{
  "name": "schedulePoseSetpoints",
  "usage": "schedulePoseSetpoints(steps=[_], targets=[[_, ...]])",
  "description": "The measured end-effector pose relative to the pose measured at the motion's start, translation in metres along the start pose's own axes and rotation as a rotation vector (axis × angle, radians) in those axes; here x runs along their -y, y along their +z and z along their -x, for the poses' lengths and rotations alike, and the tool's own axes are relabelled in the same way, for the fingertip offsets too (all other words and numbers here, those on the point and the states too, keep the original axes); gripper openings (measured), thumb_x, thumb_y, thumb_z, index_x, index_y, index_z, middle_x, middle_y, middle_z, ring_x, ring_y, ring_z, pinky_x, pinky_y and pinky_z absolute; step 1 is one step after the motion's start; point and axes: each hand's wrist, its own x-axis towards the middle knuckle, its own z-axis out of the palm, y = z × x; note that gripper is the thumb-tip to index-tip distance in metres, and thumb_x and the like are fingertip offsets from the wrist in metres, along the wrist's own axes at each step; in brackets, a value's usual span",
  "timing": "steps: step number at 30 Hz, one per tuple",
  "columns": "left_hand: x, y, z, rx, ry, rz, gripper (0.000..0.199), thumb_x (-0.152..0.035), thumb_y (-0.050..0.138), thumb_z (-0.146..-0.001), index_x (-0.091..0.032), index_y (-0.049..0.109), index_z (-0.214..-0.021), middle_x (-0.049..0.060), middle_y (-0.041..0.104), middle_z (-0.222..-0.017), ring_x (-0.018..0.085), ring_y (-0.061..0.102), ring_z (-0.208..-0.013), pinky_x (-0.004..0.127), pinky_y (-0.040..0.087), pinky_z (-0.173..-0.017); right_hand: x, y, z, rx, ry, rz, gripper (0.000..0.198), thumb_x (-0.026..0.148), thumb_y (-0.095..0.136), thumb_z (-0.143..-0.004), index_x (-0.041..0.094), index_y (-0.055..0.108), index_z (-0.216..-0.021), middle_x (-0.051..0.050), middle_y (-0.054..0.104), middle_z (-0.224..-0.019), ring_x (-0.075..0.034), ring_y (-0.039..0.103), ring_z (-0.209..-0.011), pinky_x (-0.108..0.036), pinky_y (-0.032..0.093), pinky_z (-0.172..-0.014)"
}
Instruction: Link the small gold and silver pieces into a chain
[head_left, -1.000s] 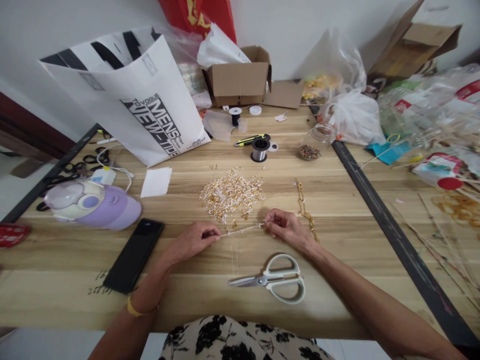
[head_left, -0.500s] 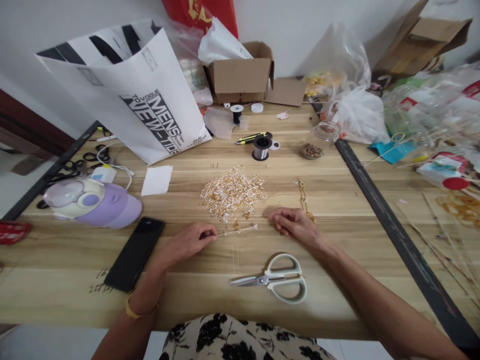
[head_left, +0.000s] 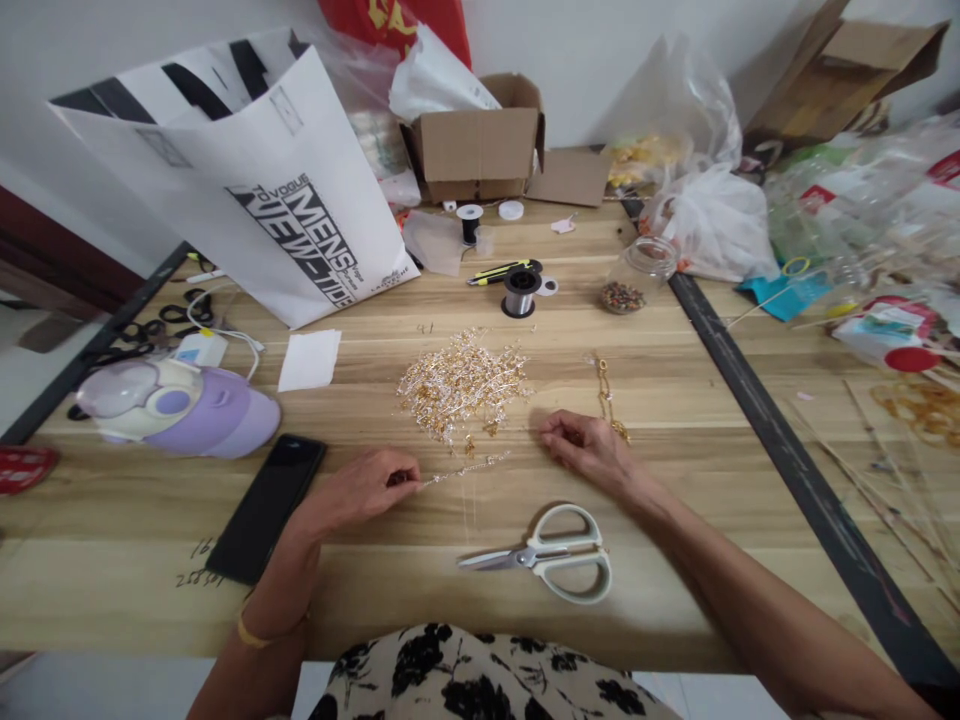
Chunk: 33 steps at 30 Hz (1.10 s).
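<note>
My left hand (head_left: 377,480) pinches one end of a thin beaded chain (head_left: 466,468), which stretches rightward over the table. To the right, my right hand (head_left: 581,440) has its fingers curled together; whether a fine thread end is between them I cannot make out. Between and beyond the hands lies a pile of gold and clear beaded pieces (head_left: 461,385). Just past my right hand rests a gold chain (head_left: 604,390). Nearer to me, scissors (head_left: 555,553) with pale handles lie with blades to the left. Fine clear threads run near the blades.
Left of my left hand are a black phone (head_left: 266,508) and a lilac bottle (head_left: 202,405). A wire spool (head_left: 519,293), a cutter knife (head_left: 499,271) and a bead jar (head_left: 634,275) stand farther back. Behind are a large white bag (head_left: 247,190) and a cardboard box (head_left: 476,150).
My left hand has moved slightly left and toward me, drawing the beaded chain along with it. My right hand stays almost where it was.
</note>
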Motion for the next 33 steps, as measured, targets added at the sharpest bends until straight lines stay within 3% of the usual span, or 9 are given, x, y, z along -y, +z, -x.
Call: schedulePoseSetpoints(steps=[5,8,11,15,19,22,27,29,33], targets=[[-0.001,-0.002,0.004,0.026,0.037,-0.103,0.027,-0.036,0.05,-0.085,-0.016,0.061,-0.068,0.001,0.063,-0.07,0.015,0.054,-0.066,0.023,0.032,-0.061,0.01,0.005,0.004,-0.043,-0.135,0.162,0.017,0.03,0.052,-0.087,0.016,0.06,-0.091,-0.001,0.06,-0.07,-0.011,0.05,-0.058,-0.022,0.037,-0.053],[-0.001,-0.002,0.005,0.037,0.058,-0.12,0.024,-0.033,0.053,-0.083,-0.017,0.063,-0.069,0.002,0.065,-0.073,0.016,0.055,-0.07,0.024,0.033,-0.064,0.019,0.009,0.008,-0.002,-0.276,0.229,0.015,0.026,0.049,-0.089,0.015,0.059,-0.088,-0.004,0.059,-0.078,-0.012,0.052,-0.063,-0.023,0.039,-0.057],[-0.001,-0.003,0.006,0.03,0.064,-0.133,0.024,-0.034,0.054,-0.083,-0.017,0.066,-0.07,0.003,0.066,-0.073,0.017,0.057,-0.071,0.024,0.034,-0.066,0.028,0.007,0.016,0.126,-0.38,0.313,0.017,0.023,0.045,-0.091,0.016,0.06,-0.09,-0.007,0.061,-0.084,-0.015,0.056,-0.074,-0.025,0.041,-0.064],[0.0,-0.007,0.012,0.005,0.045,-0.126,0.028,-0.036,0.05,-0.086,-0.018,0.067,-0.073,0.002,0.065,-0.07,0.016,0.057,-0.068,0.024,0.034,-0.065,0.046,-0.003,0.032,0.399,-0.375,0.435,0.014,0.024,0.049,-0.09,0.021,0.062,-0.094,-0.002,0.063,-0.072,-0.014,0.057,-0.063,-0.023,0.036,-0.056],[-0.005,-0.013,0.016,-0.099,-0.011,-0.219,0.029,-0.035,0.046,-0.088,-0.018,0.063,-0.071,0.002,0.063,-0.068,0.017,0.056,-0.067,0.025,0.034,-0.065,0.061,-0.008,0.048,0.524,-0.418,0.579,0.007,0.021,0.055,-0.087,0.02,0.062,-0.087,-0.001,0.063,-0.076,-0.016,0.061,-0.069,-0.026,0.036,-0.061],[-0.019,-0.015,0.011,-0.178,-0.008,-0.282,0.027,-0.032,0.044,-0.089,-0.018,0.063,-0.077,0.003,0.063,-0.073,0.018,0.056,-0.072,0.026,0.036,-0.068,0.061,0.0,0.057,0.528,-0.447,0.696,0.011,0.018,0.062,-0.08,0.019,0.061,-0.091,-0.003,0.064,-0.079,-0.018,0.061,-0.075,-0.028,0.037,-0.064],[-0.05,-0.004,-0.021,-0.215,0.232,-0.163,0.02,-0.025,0.046,-0.089,-0.017,0.063,-0.08,0.003,0.063,-0.081,0.016,0.056,-0.077,0.025,0.038,-0.072,0.052,0.019,0.072,0.44,-0.523,0.852,0.028,0.004,0.055,-0.077,0.017,0.056,-0.102,-0.009,0.064,-0.088,-0.021,0.059,-0.079,-0.032,0.039,-0.067],[-0.058,0.005,-0.036,-0.198,0.268,-0.122,0.014,-0.022,0.051,-0.085,-0.016,0.063,-0.081,0.003,0.063,-0.081,0.016,0.056,-0.077,0.025,0.038,-0.071,0.048,0.024,0.078,0.413,-0.582,0.885,0.036,0.001,0.052,-0.076,0.018,0.054,-0.108,-0.009,0.063,-0.094,-0.023,0.058,-0.085,-0.035,0.04,-0.072],[-0.064,0.02,-0.058,-0.176,0.282,-0.152,0.011,-0.027,0.06,-0.08,-0.016,0.062,-0.079,0.002,0.06,-0.075,0.017,0.055,-0.073,0.027,0.039,-0.068,0.047,0.024,0.085,0.351,-0.525,0.906,0.031,0.007,0.051,-0.08,0.018,0.052,-0.108,-0.009,0.06,-0.094,-0.024,0.056,-0.085,-0.035,0.041,-0.067]])
